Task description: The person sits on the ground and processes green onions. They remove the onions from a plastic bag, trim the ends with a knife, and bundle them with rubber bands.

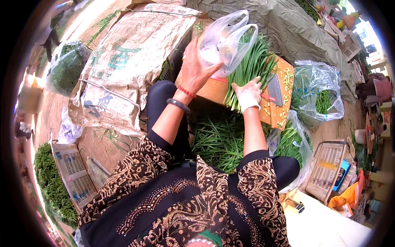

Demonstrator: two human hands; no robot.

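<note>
My left hand (196, 66), bare, with a red cord bracelet and a dark bangle, is at a clear plastic carrier bag (228, 46); the bag lies between its thumb and fingers. The bag's loop handles stand up. My right hand (248, 92), in a thin pale glove, grips the cut ends of a bunch of green garlic chives (247, 66) on a wooden board (209, 91). The bag covers part of the bunch. To the right of that hand lies a cleaver (274, 89), among short cut stem pieces (287, 77).
A stained woven sack (123, 52) covers a crate at left. Loose green leaves (219, 139) lie below the board between my knees. Bags of greens (321, 92) stand at right. Plastic crates (327, 169) flank me, and a grey tarpaulin (284, 27) lies beyond the board.
</note>
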